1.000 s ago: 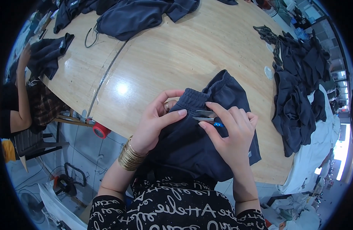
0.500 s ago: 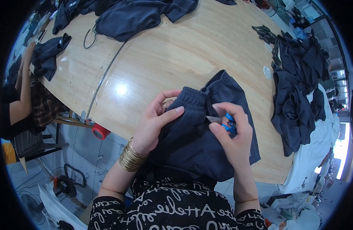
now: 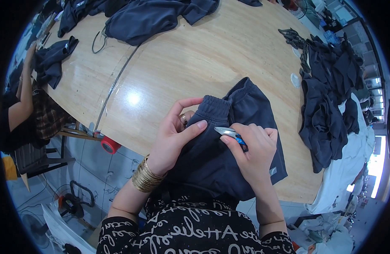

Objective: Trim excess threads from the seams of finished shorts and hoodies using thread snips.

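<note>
Dark blue shorts [image 3: 229, 156] lie on the near edge of the wooden table [image 3: 169, 76], right in front of the person. The left hand [image 3: 174, 135] bends over the stretchy waistband and pinches it tight, thumb on top, gold bangles [image 3: 145, 180] on the wrist. The right hand [image 3: 254, 150] is closed around small thread snips [image 3: 229, 133] with a blue handle, shiny tips touching the cloth beside the left thumb. More dark clothes [image 3: 330, 101] are piled on the right.
</note>
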Action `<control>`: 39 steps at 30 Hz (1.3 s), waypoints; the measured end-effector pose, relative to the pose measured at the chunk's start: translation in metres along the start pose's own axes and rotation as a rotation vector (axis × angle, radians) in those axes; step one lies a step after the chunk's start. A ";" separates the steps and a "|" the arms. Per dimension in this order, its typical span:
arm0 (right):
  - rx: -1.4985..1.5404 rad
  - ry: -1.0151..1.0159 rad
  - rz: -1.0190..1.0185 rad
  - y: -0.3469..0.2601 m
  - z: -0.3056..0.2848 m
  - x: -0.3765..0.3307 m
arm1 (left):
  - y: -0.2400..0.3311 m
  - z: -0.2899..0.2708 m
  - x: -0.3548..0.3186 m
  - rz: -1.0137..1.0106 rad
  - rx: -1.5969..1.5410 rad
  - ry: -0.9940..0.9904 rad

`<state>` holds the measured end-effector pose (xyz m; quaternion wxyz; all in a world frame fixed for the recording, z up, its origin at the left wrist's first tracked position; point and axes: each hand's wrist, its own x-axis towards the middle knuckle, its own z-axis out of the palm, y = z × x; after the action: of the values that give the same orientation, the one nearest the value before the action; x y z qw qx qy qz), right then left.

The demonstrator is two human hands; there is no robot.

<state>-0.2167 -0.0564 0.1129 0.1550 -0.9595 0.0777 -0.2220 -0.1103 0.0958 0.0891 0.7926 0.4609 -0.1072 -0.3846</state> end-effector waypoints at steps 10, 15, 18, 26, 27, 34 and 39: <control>0.016 0.020 0.036 -0.001 0.002 -0.002 | -0.004 0.006 -0.002 0.041 0.006 0.027; 0.006 0.012 0.069 -0.001 -0.003 -0.002 | -0.004 0.007 -0.002 0.037 -0.032 0.024; -0.007 0.028 0.078 -0.001 -0.004 -0.002 | -0.004 0.006 -0.002 0.042 -0.011 0.019; -0.025 0.020 0.053 0.000 -0.005 -0.003 | -0.004 0.008 -0.002 0.058 -0.004 0.004; -0.024 0.020 0.053 0.000 -0.005 -0.003 | -0.003 0.008 -0.002 0.059 -0.014 0.002; -0.010 0.001 0.054 -0.002 -0.006 -0.002 | -0.003 0.008 -0.001 0.060 -0.014 0.008; 0.084 -0.011 0.103 -0.005 -0.002 -0.004 | -0.006 0.014 -0.004 0.070 -0.073 0.081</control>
<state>-0.2212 -0.0512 0.1146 0.2066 -0.9482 0.1168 -0.2113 -0.1238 0.0874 0.0925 0.8254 0.4427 -0.0771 -0.3417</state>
